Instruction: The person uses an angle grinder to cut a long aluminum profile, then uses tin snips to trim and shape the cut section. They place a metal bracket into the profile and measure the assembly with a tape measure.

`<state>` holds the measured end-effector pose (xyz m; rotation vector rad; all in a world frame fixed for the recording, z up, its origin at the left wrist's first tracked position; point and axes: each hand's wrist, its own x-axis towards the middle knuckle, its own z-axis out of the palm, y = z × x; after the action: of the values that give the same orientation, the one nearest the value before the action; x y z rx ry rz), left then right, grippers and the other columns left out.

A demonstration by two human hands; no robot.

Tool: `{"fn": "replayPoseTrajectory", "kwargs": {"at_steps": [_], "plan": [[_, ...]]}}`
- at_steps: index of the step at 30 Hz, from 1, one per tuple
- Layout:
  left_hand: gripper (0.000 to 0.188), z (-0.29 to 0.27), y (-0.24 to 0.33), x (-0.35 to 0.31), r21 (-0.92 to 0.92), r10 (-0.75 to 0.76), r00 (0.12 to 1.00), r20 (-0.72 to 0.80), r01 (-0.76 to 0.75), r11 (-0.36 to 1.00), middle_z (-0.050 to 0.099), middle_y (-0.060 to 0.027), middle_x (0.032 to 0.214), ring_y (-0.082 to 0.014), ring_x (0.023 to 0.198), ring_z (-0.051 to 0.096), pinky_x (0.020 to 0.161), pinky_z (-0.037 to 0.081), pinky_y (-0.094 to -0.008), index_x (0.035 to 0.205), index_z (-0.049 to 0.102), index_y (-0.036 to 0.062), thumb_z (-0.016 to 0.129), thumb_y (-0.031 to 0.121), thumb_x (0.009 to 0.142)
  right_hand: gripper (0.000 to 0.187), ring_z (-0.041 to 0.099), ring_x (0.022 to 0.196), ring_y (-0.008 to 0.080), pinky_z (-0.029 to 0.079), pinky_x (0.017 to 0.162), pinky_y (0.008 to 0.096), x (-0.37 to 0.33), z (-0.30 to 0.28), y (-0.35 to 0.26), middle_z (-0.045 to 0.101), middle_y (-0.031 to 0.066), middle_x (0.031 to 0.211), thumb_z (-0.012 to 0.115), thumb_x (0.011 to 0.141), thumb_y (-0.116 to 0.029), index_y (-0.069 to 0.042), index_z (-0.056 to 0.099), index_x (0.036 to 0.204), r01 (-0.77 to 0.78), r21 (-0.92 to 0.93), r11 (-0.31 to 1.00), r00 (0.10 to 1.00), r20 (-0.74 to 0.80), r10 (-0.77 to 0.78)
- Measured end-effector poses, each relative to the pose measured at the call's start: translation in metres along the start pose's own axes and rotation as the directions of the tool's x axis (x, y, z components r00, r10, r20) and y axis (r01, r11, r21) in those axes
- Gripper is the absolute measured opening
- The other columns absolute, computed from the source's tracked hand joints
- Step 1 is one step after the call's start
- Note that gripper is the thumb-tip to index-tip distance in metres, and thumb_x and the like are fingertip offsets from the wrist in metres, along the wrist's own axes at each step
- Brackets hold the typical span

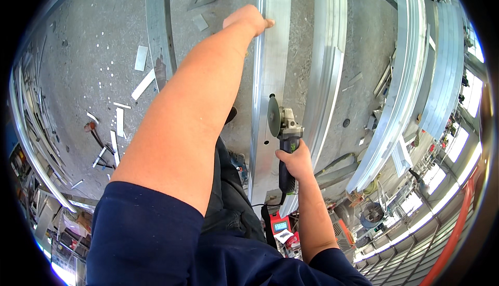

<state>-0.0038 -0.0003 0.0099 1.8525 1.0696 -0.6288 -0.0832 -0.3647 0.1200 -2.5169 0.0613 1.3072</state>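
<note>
My right hand (pixel 297 159) is wrapped round the dark body of an angle grinder (pixel 289 169). Its grey-green disc (pixel 274 116) stands on edge over a long silvery metal profile (pixel 274 67). Whether the disc touches the metal I cannot tell. Two dark round holes show in the profile, one above the disc and one below it. Farther up, my left hand (pixel 245 20) grips the left edge of the same profile, thumb on its upper face and the other fingers mostly hidden. A black cord runs from the grinder's rear end.
More long profiles (pixel 326 41) lie parallel on the right, with a further stack (pixel 390 93) beyond. A steel beam (pixel 158 26) runs at the left. Metal offcuts (pixel 144 84) and a hammer (pixel 91 128) litter the concrete floor. A red device with a screen (pixel 280 225) sits near my body.
</note>
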Motion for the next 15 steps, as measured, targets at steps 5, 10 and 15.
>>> {"fn": "replayPoseTrajectory", "kwargs": {"at_steps": [5,10,15], "plan": [[0.060,-0.002,0.002,0.000,-0.004,-0.034,0.999,0.029,0.034,0.999,0.074,-0.0118,0.122,-0.0298,0.113,0.070,0.093,0.055,-0.0414,0.122,0.073,0.0059,0.073,0.056,0.090,0.053,0.071,0.092,0.0312,0.055,0.085,0.0409,0.000,-0.001,-0.009,0.072,0.0187,0.099,0.081,0.072,-0.025,0.004,0.062,0.112,-0.019,0.005,1.000,1.000,0.008,0.019],[0.059,-0.001,0.001,-0.001,0.003,-0.021,1.000,0.019,0.021,1.000,0.074,-0.0117,0.122,-0.0299,0.112,0.070,0.093,0.055,-0.0413,0.121,0.074,0.0062,0.073,0.056,0.090,0.053,0.071,0.093,0.0310,0.055,0.085,0.0407,0.003,0.000,-0.006,0.072,0.0187,0.099,0.081,0.072,-0.024,0.004,0.062,0.112,-0.005,0.002,1.000,1.000,0.003,0.005],[0.058,-0.003,0.001,0.000,-0.012,-0.038,0.998,0.041,0.039,0.999,0.074,-0.0115,0.121,-0.0298,0.112,0.070,0.093,0.055,-0.0413,0.120,0.074,0.0065,0.074,0.056,0.089,0.053,0.071,0.093,0.0304,0.055,0.085,0.0405,0.002,-0.002,-0.013,0.072,0.0186,0.100,0.081,0.072,-0.025,0.004,0.062,0.113,0.000,-0.009,1.000,1.000,-0.004,0.000]]}}
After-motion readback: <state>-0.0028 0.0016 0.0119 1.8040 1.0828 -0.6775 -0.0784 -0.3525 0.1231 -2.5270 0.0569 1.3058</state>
